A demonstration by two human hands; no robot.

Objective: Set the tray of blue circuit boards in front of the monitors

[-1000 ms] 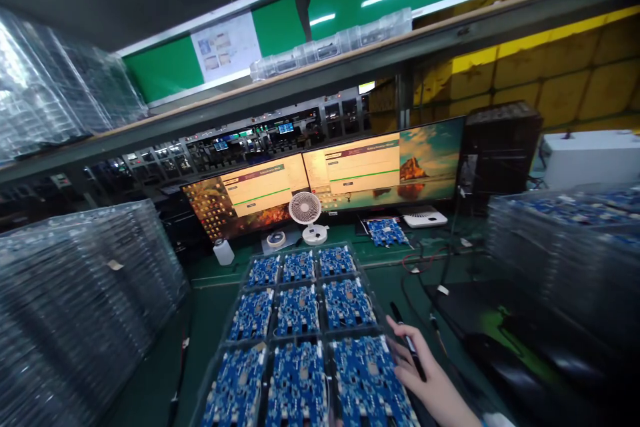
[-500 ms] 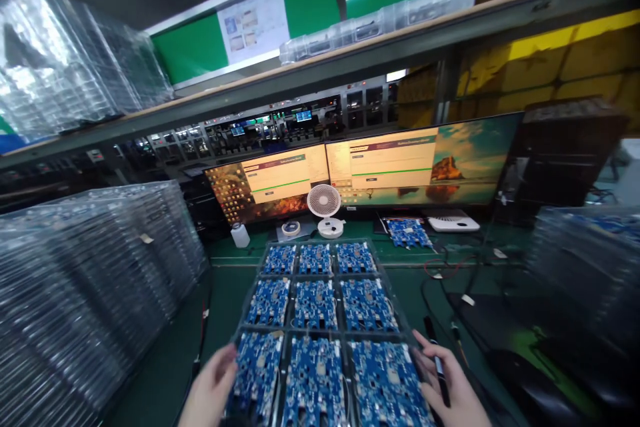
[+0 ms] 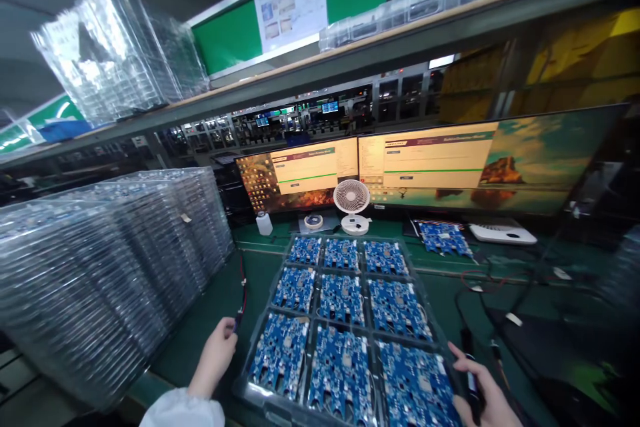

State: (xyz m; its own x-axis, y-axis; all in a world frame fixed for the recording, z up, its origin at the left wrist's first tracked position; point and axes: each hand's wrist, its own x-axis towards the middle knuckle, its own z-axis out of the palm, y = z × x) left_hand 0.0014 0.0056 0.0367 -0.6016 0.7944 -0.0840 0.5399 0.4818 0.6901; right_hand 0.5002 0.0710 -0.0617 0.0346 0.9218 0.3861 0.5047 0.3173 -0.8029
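Left of the tray (image 3: 270, 401), a loose white sleeve (image 3: 186, 410), puffy and softly creased, ends short of the bare left hand (image 3: 218, 348).

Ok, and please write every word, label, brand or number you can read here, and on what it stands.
No text reads clearly.
Yellowish window on left wide monitor: lettering, too blurred.
Yellowish window on right wide monitor: lettering, too blurred.
White sheet on green board: too small.
Blue circuit boards in clear plastic tray: any marks too small.
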